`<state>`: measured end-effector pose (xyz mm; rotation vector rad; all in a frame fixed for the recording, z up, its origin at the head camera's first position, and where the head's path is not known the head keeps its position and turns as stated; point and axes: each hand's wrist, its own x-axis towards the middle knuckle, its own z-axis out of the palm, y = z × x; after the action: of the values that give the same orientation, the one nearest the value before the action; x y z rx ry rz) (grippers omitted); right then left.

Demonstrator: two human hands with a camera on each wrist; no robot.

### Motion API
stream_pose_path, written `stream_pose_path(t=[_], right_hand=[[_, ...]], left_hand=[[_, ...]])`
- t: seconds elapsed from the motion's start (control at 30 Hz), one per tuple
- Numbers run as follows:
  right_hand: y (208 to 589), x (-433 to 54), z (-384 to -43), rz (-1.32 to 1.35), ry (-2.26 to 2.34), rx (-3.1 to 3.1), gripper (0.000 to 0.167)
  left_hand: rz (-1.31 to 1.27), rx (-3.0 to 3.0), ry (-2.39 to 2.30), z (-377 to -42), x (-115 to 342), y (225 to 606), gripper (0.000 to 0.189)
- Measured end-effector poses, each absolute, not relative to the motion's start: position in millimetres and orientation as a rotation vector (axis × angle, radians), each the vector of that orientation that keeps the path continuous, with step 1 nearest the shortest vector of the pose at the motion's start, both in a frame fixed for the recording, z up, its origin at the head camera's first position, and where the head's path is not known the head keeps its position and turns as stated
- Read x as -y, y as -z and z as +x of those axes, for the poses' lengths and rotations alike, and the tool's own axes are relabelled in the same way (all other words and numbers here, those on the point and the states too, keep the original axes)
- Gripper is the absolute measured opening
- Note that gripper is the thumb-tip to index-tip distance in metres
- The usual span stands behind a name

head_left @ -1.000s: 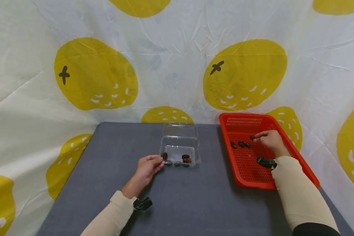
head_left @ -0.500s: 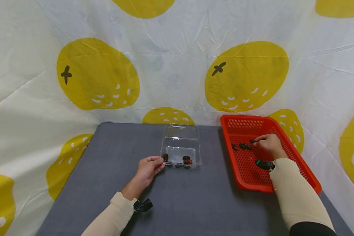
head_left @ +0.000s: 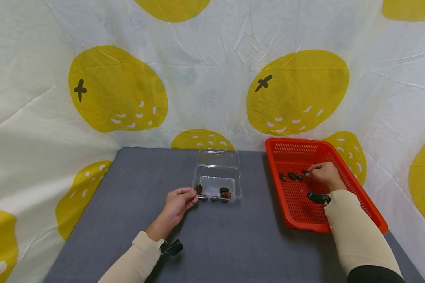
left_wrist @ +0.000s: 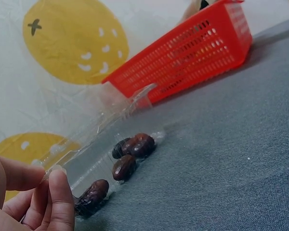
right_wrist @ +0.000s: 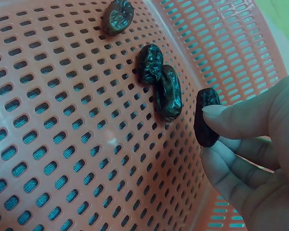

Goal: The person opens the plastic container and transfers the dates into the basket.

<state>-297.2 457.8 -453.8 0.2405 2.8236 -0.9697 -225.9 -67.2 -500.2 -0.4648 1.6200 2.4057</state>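
My left hand (head_left: 178, 202) pinches the near left rim of a clear plastic clamshell box (head_left: 214, 173), whose lid stands open at the back. Inside the box lie several brown dates (left_wrist: 124, 167), most along its front. Over the red basket (head_left: 292, 226), my right hand (head_left: 324, 173) holds a dark wrinkled date (right_wrist: 206, 118) between thumb and fingers. Three other dates rest on the basket floor: two lying together (right_wrist: 168, 94) and one apart (right_wrist: 118, 17) from them.
Both containers stand on a grey table (head_left: 216, 243), the basket to the right of the box. A white cloth (head_left: 205, 78) printed with yellow fruit hangs behind the table and at its sides.
My right hand has come slightly lower in the basket, with the date still pinched. My left hand stays at the box's rim, and the whole head view has shifted a little.
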Motion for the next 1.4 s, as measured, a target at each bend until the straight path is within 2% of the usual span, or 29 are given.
stream_pose_path(t=[0.27, 0.67, 1.07, 1.4], right_hand=[[455, -459, -298, 0.269, 0.988, -2.761, 0.033], [447, -456, -293, 0.248, 0.997, -2.804, 0.031], [412, -407, -290, 0.189, 1.167, -2.765, 0.038], [387, -355, -287, 0.065, 1.207, -2.81, 0.036]], left_hand=[[-0.476, -1.625, -2.402, -226, 67, 500, 0.02], [-0.461, -1.626, -2.39, -228, 67, 502, 0.029], [-0.475, -1.603, -2.417, -229, 68, 500, 0.016], [-0.442, -1.599, -2.422, -225, 71, 502, 0.022]])
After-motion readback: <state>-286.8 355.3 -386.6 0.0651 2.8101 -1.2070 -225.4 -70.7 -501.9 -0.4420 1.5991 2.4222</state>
